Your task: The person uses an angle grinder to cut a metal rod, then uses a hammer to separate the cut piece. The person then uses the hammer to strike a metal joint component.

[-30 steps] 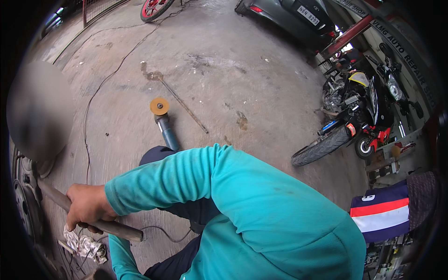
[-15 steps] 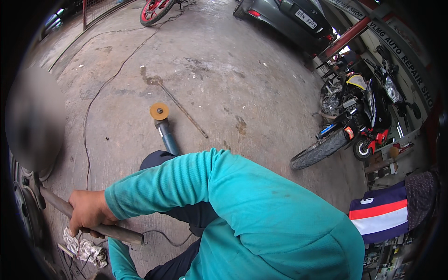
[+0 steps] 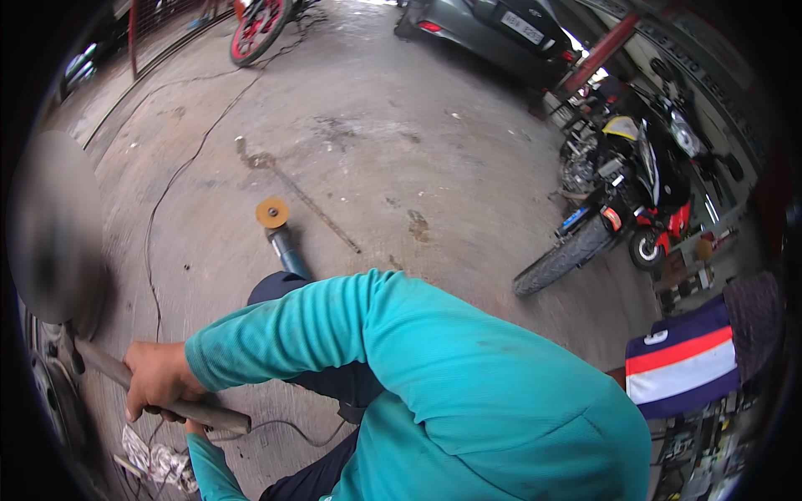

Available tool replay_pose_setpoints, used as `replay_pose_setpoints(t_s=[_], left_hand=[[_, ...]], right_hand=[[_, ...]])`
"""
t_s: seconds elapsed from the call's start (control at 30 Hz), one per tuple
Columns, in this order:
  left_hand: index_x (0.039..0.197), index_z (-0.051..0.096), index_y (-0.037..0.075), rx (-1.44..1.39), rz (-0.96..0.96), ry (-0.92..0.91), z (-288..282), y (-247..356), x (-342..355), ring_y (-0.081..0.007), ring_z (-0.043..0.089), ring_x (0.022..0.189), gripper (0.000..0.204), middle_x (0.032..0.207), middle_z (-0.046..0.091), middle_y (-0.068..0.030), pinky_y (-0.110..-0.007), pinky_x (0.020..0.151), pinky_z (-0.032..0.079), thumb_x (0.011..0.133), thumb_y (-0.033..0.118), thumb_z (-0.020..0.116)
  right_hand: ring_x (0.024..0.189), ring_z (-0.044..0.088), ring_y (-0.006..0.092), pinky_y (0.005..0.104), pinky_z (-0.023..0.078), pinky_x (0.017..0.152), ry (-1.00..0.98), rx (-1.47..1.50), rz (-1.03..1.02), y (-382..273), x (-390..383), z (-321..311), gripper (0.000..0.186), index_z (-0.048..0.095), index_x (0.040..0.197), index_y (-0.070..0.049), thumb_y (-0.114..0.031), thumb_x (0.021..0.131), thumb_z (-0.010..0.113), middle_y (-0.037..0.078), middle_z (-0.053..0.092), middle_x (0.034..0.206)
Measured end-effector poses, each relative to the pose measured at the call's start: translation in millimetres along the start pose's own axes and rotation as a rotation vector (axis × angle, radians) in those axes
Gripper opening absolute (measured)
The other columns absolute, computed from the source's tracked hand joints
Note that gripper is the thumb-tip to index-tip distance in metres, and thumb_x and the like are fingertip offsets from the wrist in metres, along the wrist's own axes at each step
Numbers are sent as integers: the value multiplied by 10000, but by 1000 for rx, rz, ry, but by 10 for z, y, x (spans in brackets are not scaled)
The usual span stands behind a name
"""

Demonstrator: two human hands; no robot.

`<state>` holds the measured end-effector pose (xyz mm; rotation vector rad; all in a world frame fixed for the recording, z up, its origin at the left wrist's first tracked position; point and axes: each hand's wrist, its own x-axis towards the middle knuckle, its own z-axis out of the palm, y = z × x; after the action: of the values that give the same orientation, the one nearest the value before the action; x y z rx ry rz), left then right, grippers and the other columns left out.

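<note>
My right hand (image 3: 160, 377) is closed around the wooden handle of a hammer (image 3: 224, 417), its arm reaching across to the left. The dark hammer head (image 3: 72, 349) lies at the far left, beside a dark round part (image 3: 57, 401); whether they touch I cannot tell. Just below the handle, a bit of my left hand (image 3: 197, 428) shows at the end of its teal sleeve; its fingers are hidden. A crumpled whitish rag (image 3: 163, 464) is on the floor near it.
An angle grinder (image 3: 286, 250) with a yellow disc and a long thin rod (image 3: 317, 210) lie ahead on concrete. A cable (image 3: 171, 188) runs along the left. Motorcycles (image 3: 576, 250) stand at right, a grey car (image 3: 484, 33) at the back. A large grey round shape (image 3: 58, 225) at left is blurred.
The whole view has shifted slightly. A part of my left hand now shows below the handle, where only the sleeve was seen. My right hand keeps its hold on the hammer.
</note>
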<state>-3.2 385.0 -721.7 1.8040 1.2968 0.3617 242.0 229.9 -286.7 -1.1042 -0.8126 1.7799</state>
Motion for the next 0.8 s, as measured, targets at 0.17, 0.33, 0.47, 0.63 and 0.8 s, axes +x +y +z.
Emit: replay_pose_setpoints(t_s=[0.17, 0.33, 0.47, 0.63, 0.8], left_hand=[[1424, 606, 2, -11, 72, -82, 38, 51, 4, -299, 657, 1092, 522, 1269, 682, -157, -447, 920, 529, 979, 246, 727], [1458, 592, 3, 12, 240, -221, 64, 253, 143, -281, 650, 1102, 549, 1298, 674, -146, -440, 924, 527, 989, 254, 726], [1569, 514, 25, 4, 665, -118, -233, 378, 333, -347, 581, 1392, 657, 1493, 636, -203, -466, 1154, 449, 983, 278, 669], [1235, 651, -17, -149, 228, -32, -483, 1143, -433, -280, 611, 1107, 582, 1173, 647, -183, -446, 948, 468, 881, 404, 839], [747, 600, 57, -201, -39, -3, -987, 1680, -1070, -148, 504, 668, 455, 697, 544, -15, -374, 619, 388, 879, 394, 876]], right_hand=[[469, 553, 192, 389, 422, 374, 71, -43, -56, 29, -127, 74, 269, 564, 1003, 39, 1, 884, 803, 106, 559, 676], [537, 613, 261, 460, 469, 415, 165, -74, -175, 60, -234, 43, 370, 560, 1101, 69, -20, 860, 827, 157, 604, 729], [644, 660, 230, 424, 518, 513, 207, -142, -254, -23, -93, 163, 415, 614, 1147, 83, -49, 830, 847, 151, 649, 764], [637, 592, 157, 363, 538, 586, 139, -540, -215, -43, -67, -25, 243, 709, 1018, -65, -275, 946, 808, 44, 602, 802], [501, 558, 106, 294, 510, 466, 13, -174, -182, -66, -20, 31, 225, 613, 956, -70, -251, 1034, 722, -13, 545, 713]])
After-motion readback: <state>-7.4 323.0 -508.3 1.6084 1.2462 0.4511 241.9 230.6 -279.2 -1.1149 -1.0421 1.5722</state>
